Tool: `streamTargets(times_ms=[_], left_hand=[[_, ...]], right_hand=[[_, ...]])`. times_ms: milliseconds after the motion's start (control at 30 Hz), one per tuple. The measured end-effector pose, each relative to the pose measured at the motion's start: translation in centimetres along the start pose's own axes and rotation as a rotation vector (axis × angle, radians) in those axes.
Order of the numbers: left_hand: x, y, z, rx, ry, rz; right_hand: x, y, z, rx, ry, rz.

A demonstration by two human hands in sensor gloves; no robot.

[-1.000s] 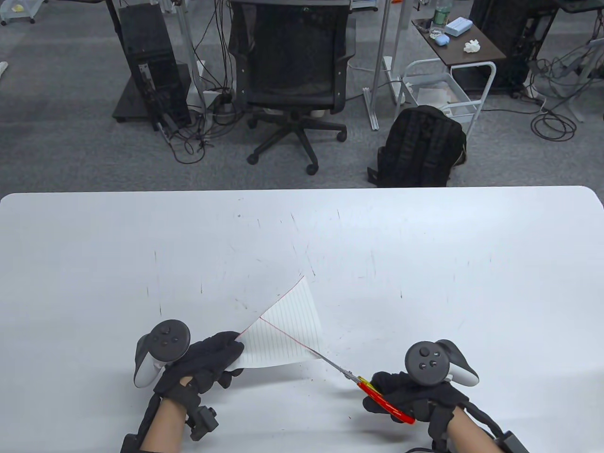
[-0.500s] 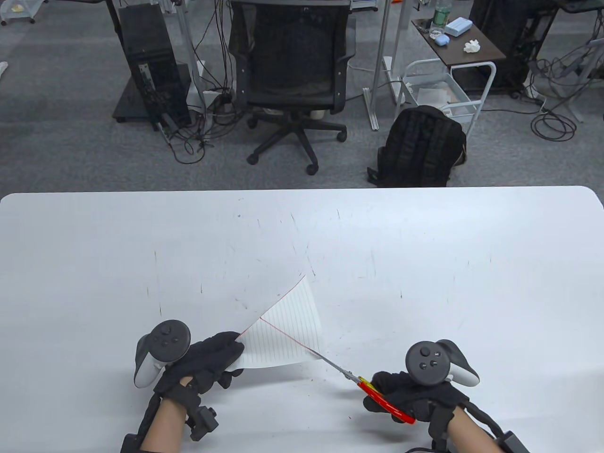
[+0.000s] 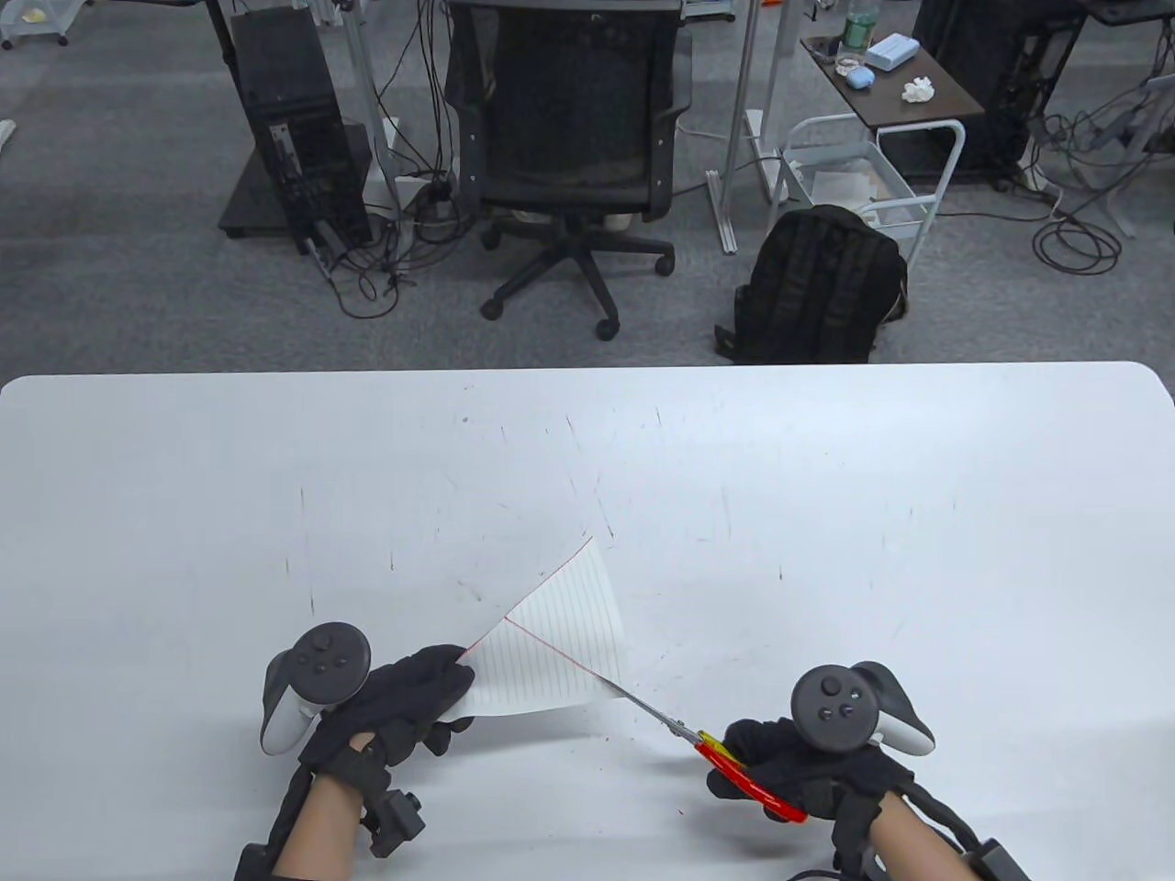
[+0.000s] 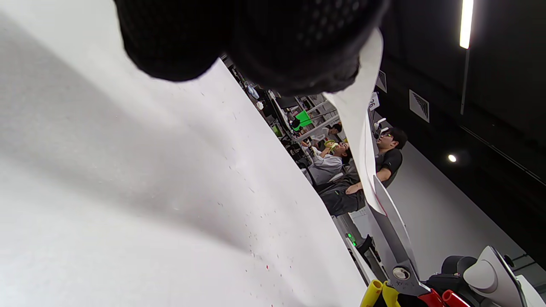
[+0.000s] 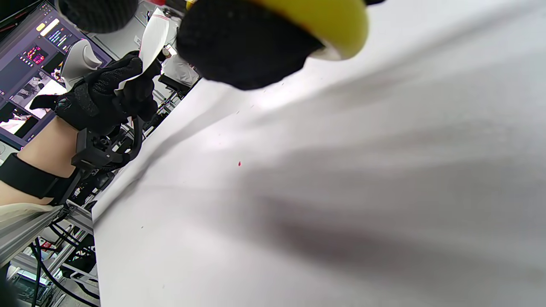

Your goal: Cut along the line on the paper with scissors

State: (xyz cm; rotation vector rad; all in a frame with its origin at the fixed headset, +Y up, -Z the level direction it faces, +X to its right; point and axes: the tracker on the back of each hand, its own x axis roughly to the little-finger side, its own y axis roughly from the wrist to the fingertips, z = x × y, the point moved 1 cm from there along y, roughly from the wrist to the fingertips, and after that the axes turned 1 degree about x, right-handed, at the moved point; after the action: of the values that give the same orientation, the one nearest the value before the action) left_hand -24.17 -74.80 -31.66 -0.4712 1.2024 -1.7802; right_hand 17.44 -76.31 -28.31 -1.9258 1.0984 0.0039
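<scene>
The left hand [image 3: 404, 702] pinched the near-left corner of the lined paper [image 3: 551, 647], holding it raised off the white table [image 3: 826, 514]. To the right, the scissors [image 3: 725, 757] met the paper's red line, their red handles gripped by the right hand [image 3: 794, 766].

On the table [image 3: 826, 477], near its near edge, the left hand [image 3: 404, 702] sits left of centre and the right hand [image 3: 799, 762] well to its right. The paper [image 3: 551, 656] is held up off the table, just right of the left hand, which grips its left corner; it reaches far and right from there. The scissors [image 3: 707, 748] lie between paper and right hand, handles in that hand, blade tips touching the paper's near right edge.
</scene>
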Motion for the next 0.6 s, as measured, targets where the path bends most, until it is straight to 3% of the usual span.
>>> streamTargets(times_ms=[600], left_hand=[[0.13,-0.04,-0.12,-0.008,0.006,-0.001]], right_hand=[[0.04,0.04,-0.03,0.011,0.027,0.031]])
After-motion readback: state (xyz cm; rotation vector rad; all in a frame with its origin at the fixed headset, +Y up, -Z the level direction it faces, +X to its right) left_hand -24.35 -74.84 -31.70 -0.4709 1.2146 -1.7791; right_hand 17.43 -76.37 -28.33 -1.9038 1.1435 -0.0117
